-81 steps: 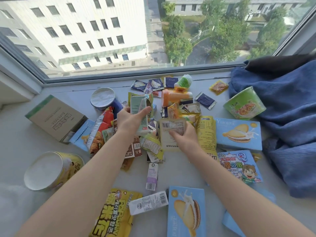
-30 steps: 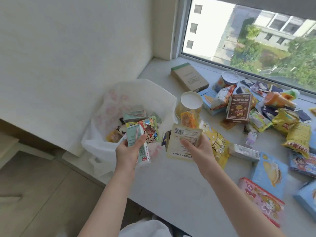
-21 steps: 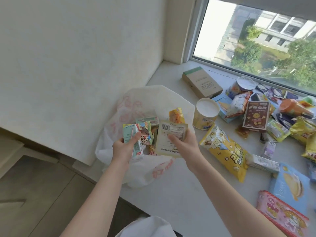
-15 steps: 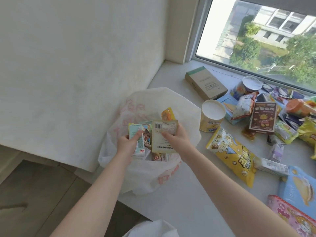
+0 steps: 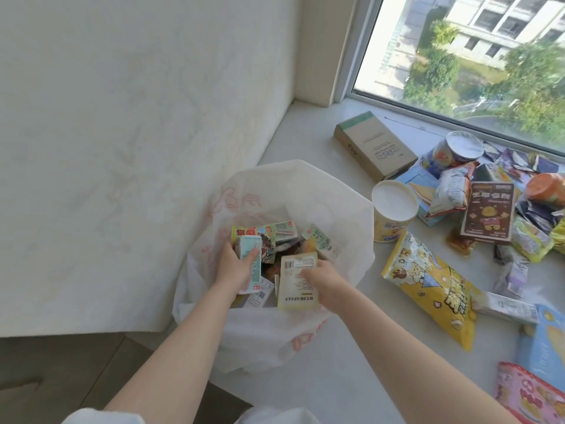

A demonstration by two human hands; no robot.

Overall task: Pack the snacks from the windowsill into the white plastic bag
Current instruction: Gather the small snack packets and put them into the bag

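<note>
A white wall (image 5: 137,117) is filling the left side, meeting a pale reveal (image 5: 321,47) beside the window (image 5: 477,56). Daylight is coming in through the glass, which is showing trees and pale buildings below. The light sill (image 5: 305,393) is running along under the window. A grey-brown floor (image 5: 61,371) is showing at lower left.

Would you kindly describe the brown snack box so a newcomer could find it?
Start at the window and drop to the windowsill pile. The brown snack box lies flat right of the white-lidded tub; it alone is dark brown with a yellow cartoon figure.
</note>
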